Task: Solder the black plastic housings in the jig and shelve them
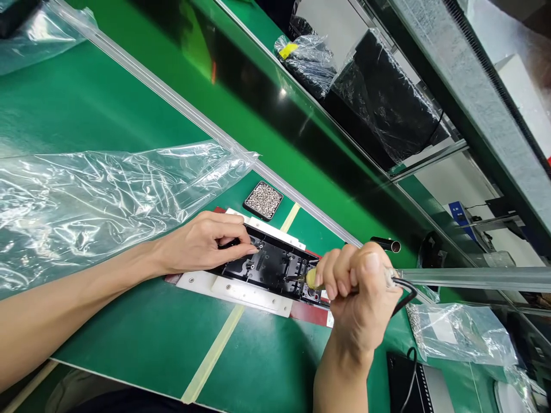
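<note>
Head view: the left hand lies on the near left end of a black plastic part, its grip pinched together with the fingertips pressing down on the part. That part sits in a white fixture on the green tabletop, a little below the middle of the frame. At about four o'clock from the part, the right hand has its grip clamped around a corded electric screwdriver, whose yellowish tip touches the part's right end. A small black tray of screws stands at twelve o'clock from the part, near but apart. A clear plastic bag spreads at nine to ten o'clock, beside the left forearm.
</note>
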The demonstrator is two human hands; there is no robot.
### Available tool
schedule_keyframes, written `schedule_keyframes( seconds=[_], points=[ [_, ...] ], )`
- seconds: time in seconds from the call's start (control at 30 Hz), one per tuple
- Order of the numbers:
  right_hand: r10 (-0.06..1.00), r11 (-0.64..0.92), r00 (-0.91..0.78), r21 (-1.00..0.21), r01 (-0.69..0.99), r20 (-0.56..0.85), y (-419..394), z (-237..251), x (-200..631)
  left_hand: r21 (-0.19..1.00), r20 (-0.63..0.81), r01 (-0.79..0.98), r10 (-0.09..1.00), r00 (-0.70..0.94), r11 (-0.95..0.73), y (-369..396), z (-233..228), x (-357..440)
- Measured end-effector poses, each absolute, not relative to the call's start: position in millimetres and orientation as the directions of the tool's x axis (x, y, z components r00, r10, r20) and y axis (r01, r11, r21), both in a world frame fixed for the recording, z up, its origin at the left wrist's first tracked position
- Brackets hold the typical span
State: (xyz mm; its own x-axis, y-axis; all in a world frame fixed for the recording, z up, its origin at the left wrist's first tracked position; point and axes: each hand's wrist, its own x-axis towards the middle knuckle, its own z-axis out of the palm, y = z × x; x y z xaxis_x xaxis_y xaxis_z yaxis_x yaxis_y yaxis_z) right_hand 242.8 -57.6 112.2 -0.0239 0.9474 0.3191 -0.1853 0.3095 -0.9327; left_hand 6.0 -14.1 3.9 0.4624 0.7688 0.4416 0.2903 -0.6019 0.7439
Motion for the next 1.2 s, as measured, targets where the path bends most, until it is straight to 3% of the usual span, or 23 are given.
schedule_keyframes(
  seconds=[0.27, 0.53, 0.77, 1.2],
  points=[
    [0.881, 0.443, 0.25, -0.886, -0.136, 0.402, -47, 127, 256, 0.744, 0.445, 0.279, 0.762, 0.47, -0.607, -14, 2, 5],
    [0.873, 0.431, 0.32, -0.889, -0.154, 0.367, -32, 124, 240, 0.745, 0.447, 0.278, 0.762, 0.469, -0.607, -14, 2, 5],
    [0.893, 0.424, 0.232, -0.895, -0.14, 0.386, -31, 117, 233, 0.744, 0.436, 0.293, 0.769, 0.466, -0.6, -15, 4, 5],
    [0.894, 0.423, 0.221, -0.896, -0.132, 0.39, -29, 112, 229, 0.76, 0.408, 0.298, 0.781, 0.473, -0.578, -15, 2, 4]
  ],
)
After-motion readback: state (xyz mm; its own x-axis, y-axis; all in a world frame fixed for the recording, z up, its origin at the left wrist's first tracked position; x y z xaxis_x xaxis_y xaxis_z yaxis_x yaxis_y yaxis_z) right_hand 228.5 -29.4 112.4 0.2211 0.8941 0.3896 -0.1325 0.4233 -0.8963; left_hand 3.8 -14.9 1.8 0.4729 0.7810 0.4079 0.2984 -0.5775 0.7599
